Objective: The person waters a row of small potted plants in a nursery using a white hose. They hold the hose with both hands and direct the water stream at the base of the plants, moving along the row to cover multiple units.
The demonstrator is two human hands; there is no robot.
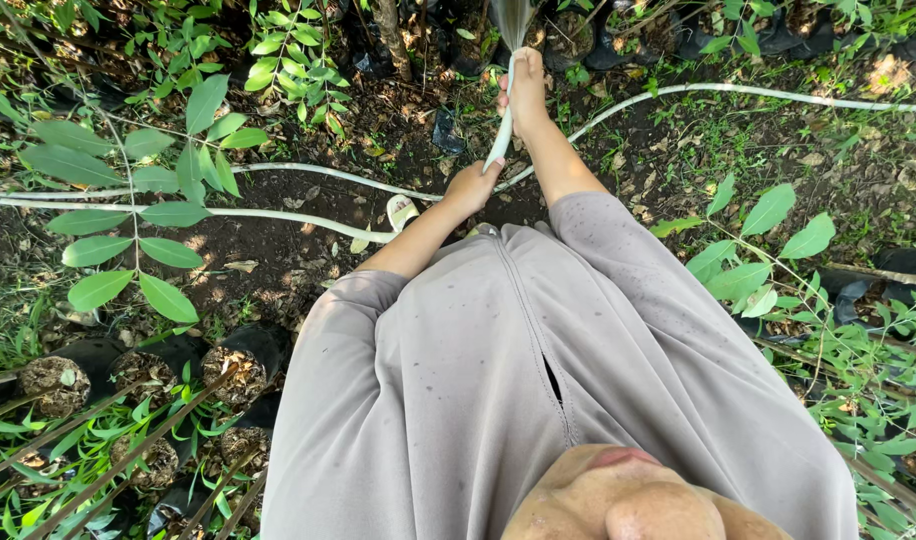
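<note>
A white hose (278, 170) runs over the soil and comes up into both my hands. My right hand (526, 92) grips the hose end (508, 80) with the thumb over its mouth, and a fan of water (513, 20) sprays forward from it. Closer to my body, my left hand (471, 187) holds the hose lower down. Grey sleeves cover both arms to the elbow.
Seedlings in black bags (138, 370) stand at the lower left, more bags line the top edge (618, 40) and right side (878, 270). Leafy branches (158, 180) hang in at left and right. Another stretch of hose (758, 92) lies across the ground.
</note>
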